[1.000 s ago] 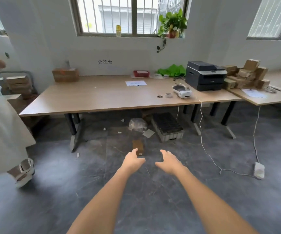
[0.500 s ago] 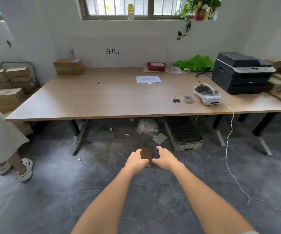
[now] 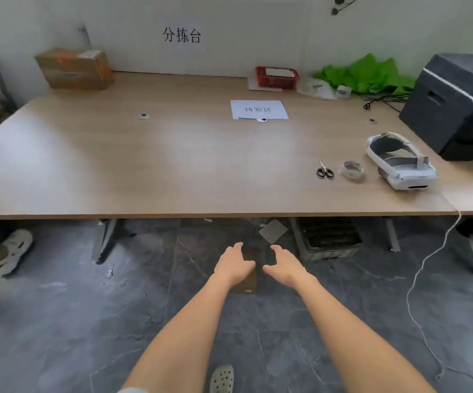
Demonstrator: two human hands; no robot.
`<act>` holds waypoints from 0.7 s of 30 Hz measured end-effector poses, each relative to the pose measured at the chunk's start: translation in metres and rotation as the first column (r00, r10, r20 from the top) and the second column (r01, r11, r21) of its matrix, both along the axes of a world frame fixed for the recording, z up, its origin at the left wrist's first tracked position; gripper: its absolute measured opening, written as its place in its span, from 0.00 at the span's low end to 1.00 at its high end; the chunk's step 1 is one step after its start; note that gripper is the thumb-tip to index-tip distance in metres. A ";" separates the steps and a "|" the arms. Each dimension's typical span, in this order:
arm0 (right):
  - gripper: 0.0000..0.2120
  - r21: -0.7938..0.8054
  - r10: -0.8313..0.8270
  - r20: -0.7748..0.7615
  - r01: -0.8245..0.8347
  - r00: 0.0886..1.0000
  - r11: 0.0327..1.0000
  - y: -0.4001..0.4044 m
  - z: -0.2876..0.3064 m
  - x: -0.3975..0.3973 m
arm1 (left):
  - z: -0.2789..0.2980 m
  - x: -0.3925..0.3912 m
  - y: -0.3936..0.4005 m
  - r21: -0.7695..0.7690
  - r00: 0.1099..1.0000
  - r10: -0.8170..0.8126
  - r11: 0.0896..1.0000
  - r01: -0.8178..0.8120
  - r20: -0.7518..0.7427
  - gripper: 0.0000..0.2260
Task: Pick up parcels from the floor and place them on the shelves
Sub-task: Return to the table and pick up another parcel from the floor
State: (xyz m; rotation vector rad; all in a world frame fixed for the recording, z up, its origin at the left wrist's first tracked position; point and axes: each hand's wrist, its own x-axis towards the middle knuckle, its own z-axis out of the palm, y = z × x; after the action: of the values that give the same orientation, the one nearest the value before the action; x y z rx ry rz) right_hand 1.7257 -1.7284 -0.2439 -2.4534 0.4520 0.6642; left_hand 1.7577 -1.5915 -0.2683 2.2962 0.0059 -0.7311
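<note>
Small brown parcel (image 3: 249,279) on floor (image 3: 59,321), centre frame, just below/between both hands. L hand (image 3: 234,265) overlaps its left edge, nearer; R hand (image 3: 285,266) beside. Both spread wide, empty. Long axis approx. away from viewer.

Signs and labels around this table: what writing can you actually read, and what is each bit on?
"分拣台": wall sign above the table.
"待发区": paper sheet on the table, slightly blurred.
Cardboard box label: too blurred to read.
Printer: no readable text.
</note>
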 end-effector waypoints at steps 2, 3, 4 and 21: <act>0.32 0.020 -0.015 -0.011 0.016 1.000 1.000 -0.007 -0.013 0.029 | -0.015 0.029 -0.002 0.024 1.000 -0.008 1.000 0.009 -0.020 0.32; 0.32 0.030 -0.021 -0.023 0.022 1.000 0.999 -0.011 -0.020 0.041 | -0.022 0.041 -0.003 0.033 0.999 -0.006 0.999 0.007 -0.033 0.32; 0.32 0.035 -0.024 -0.036 0.025 0.999 0.999 -0.016 -0.028 0.052 | -0.030 0.051 -0.004 0.036 0.999 0.001 0.999 0.001 -0.048 0.32; 0.37 0.102 -0.007 -0.044 0.011 0.999 0.995 -0.068 -0.405 0.180 | -0.393 0.165 -0.046 0.015 0.995 0.048 0.999 -0.047 -0.085 0.34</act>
State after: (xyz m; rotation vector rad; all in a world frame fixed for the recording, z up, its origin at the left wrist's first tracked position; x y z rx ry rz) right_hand 1.9055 -1.7964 -0.6488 -2.3435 0.4351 0.7204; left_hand 1.9226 -1.6377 -0.6617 2.2670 0.1046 -0.8067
